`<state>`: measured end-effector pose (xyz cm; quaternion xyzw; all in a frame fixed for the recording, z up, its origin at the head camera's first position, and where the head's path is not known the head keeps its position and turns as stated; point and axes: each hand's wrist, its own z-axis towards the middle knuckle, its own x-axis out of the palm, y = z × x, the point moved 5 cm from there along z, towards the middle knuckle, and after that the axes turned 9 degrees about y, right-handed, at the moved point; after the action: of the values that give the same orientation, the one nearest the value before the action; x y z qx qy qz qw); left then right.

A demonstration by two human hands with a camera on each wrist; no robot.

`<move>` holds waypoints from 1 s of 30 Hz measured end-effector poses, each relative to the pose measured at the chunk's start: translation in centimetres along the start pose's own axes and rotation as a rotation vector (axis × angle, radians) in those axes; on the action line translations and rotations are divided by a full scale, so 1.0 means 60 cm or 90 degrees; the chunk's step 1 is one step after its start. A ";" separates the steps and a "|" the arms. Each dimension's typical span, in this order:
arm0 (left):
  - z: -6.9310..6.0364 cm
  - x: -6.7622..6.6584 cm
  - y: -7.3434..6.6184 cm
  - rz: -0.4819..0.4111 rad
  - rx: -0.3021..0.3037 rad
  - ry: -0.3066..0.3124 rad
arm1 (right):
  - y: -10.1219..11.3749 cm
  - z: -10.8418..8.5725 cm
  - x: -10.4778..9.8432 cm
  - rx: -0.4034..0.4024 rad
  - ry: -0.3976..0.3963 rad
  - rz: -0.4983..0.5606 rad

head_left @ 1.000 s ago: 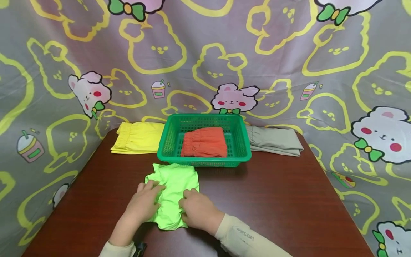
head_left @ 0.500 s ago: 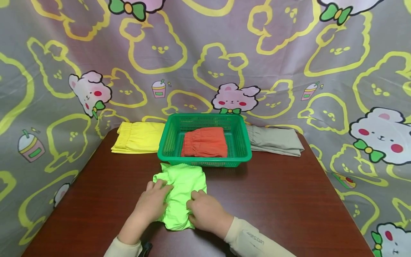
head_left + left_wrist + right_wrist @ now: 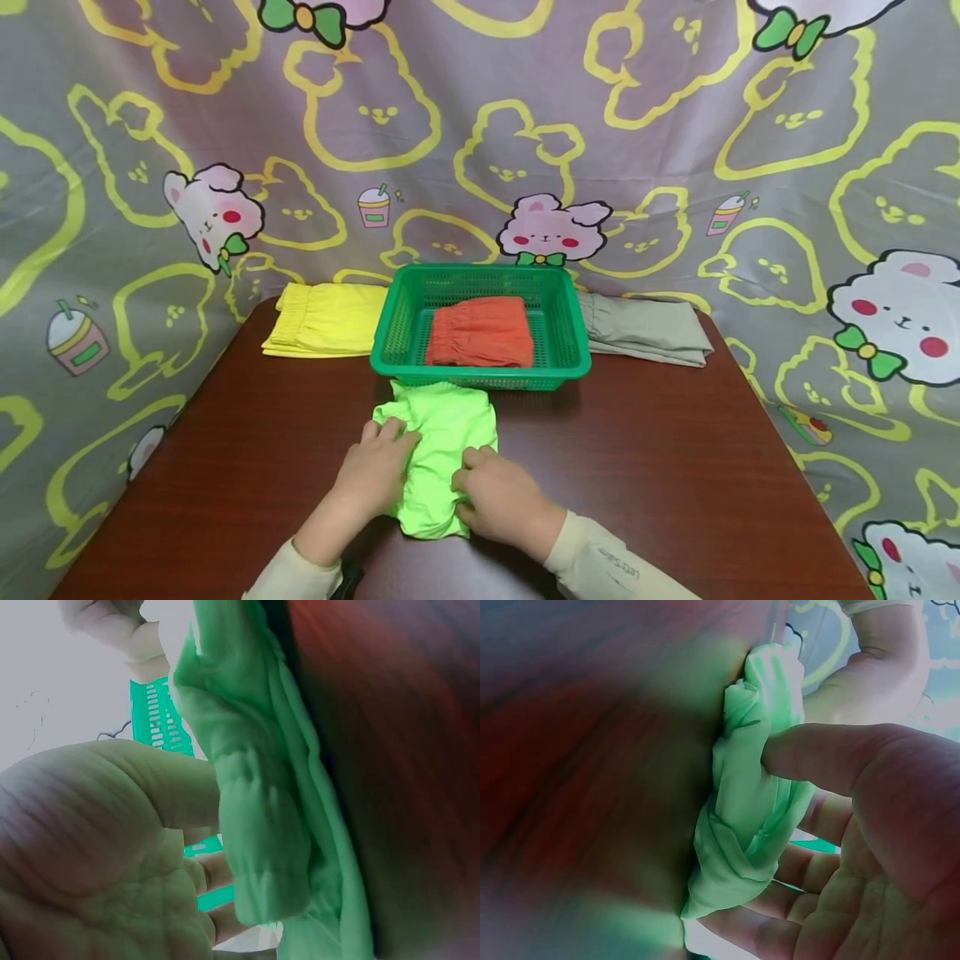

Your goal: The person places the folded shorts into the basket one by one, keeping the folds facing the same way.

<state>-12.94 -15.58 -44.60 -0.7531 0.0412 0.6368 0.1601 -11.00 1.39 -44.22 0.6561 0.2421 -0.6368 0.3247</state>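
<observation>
A folded bright green garment (image 3: 442, 458) lies on the table just in front of the basket, its surface wrinkled. My left hand (image 3: 375, 471) holds its left side, the thumb against the cloth and the fingertips on top. On the opposite side, my right hand (image 3: 502, 500) grips the edge between thumb and fingers. The right wrist view shows the right thumb (image 3: 817, 754) pressed to the layered folds (image 3: 742, 787). Gathered cloth (image 3: 262, 840) touches the left thumb (image 3: 180, 780) in the left wrist view. Some fingertips are hidden behind the cloth in both wrist views.
A green plastic basket (image 3: 382, 358) holding a folded orange garment (image 3: 480, 333) stands at the back of the brown table (image 3: 660, 467). A folded yellow garment (image 3: 326, 321) lies left of it, a folded grey one (image 3: 645, 329) right. A patterned curtain (image 3: 435, 92) hangs behind.
Both hands have slid the green garment to the right along the table, keeping hold of its two sides. The basket and the other garments stay in place; the head view shifts slightly.
</observation>
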 end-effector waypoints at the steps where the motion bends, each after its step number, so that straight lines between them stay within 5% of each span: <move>1: 0.001 0.001 -0.001 0.002 0.000 0.001 | -0.001 -0.001 -0.001 0.002 0.003 0.002; 30: 0.034 0.000 -0.083 0.073 0.064 0.009 | -0.056 -0.059 -0.019 -0.003 -0.006 0.035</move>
<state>-13.57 -10.29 -43.96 -0.7450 0.1174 0.6368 0.1603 -11.14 6.34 -43.57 0.6585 0.2242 -0.6302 0.3448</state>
